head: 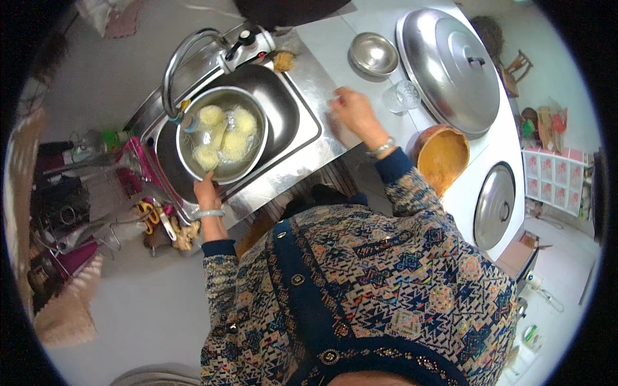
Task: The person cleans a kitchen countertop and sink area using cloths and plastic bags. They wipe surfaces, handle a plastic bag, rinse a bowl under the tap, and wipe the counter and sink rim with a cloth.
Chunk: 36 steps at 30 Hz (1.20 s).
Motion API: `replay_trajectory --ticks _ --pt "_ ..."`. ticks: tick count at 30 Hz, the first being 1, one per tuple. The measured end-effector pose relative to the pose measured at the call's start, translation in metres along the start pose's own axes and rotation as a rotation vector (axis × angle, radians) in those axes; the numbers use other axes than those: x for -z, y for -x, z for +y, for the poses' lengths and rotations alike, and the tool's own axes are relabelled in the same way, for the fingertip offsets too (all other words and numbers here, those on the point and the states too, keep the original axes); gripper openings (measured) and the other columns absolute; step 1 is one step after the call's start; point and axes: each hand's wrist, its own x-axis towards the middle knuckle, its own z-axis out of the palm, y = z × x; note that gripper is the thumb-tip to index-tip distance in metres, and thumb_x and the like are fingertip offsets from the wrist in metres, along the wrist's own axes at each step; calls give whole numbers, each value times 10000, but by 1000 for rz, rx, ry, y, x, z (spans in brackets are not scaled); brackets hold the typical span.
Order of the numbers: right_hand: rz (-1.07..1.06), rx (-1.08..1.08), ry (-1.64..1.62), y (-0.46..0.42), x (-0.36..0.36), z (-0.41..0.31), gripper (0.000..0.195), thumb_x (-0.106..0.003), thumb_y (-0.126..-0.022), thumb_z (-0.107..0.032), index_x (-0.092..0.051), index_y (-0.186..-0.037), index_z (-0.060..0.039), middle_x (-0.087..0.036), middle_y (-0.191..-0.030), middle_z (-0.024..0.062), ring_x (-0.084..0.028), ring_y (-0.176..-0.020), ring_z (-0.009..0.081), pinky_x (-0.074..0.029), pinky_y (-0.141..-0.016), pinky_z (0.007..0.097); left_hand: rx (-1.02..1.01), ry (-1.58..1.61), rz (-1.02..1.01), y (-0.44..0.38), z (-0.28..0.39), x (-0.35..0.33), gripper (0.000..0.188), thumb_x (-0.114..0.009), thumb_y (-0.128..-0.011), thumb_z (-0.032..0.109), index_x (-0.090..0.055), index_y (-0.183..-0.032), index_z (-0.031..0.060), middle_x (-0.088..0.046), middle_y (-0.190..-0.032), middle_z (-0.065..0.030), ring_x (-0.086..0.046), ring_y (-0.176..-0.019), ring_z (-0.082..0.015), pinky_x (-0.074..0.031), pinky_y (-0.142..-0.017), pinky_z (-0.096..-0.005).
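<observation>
A round stainless steel basin (263,144) sits over the steel sink (289,103), holding water and several pale yellow nests of fine noodles (235,146). My left hand (207,191) grips the basin's near rim, fingertips at its edge. The curved faucet (169,79) reaches over the basin's left side; whether water runs from it is hard to tell. Blurred by motion, my right hand (355,115) is raised above the steel drainboard's right edge, fingers curled. No object shows in it. Right of it stands a clear glass (401,96).
A small metal bowl (374,54), a large domed lid (449,72), a wooden ladle or gourd scoop (442,157) and a smaller lid (495,207) lie on the white counter. A scrubber (284,61) rests behind the sink. Yellow-handled scissors (147,217) hang left among other utensils.
</observation>
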Motion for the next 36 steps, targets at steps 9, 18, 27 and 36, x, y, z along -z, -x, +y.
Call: replay_trajectory --ticks 9,18,27,36 --pt "222 -325 501 3 98 91 899 -759 -735 -455 -358 -1399 -1 -364 -1425 291 -318 -1345 435 -374 -1035 514 -153 -262 102 22 14 -9 751 -645 -837 106 -229 -1437 -73 -462 -1346 -237 -506 -1182 -316 -395 -1001 -370" --pt "166 209 624 -91 53 89 502 -714 -758 -308 -596 -1149 -17 -592 -1166 209 -504 -1184 359 -428 -953 471 -773 -700 108 67 23 -36 706 -636 -828 74 -282 -1418 -86 -370 -1423 -291 -366 -1330 -390 -258 -1122 -386" --pt "129 188 539 -78 23 71 142 -559 -802 -76 -665 -888 -39 -672 -754 166 -676 -699 322 -530 -592 419 -646 -535 -391 123 43 -137 562 -567 -941 190 -359 -1401 -57 -442 -1397 -253 -460 -1280 -323 -365 -1062 -381" --pt "-12 620 301 58 29 -9 69 -636 -700 -117 -621 -749 -71 -632 -751 93 -631 -819 282 -481 -733 400 146 113 -927 135 50 -232 479 -592 -900 180 -424 -1304 -13 -570 -1156 -151 -613 -987 -236 -585 -743 -375"
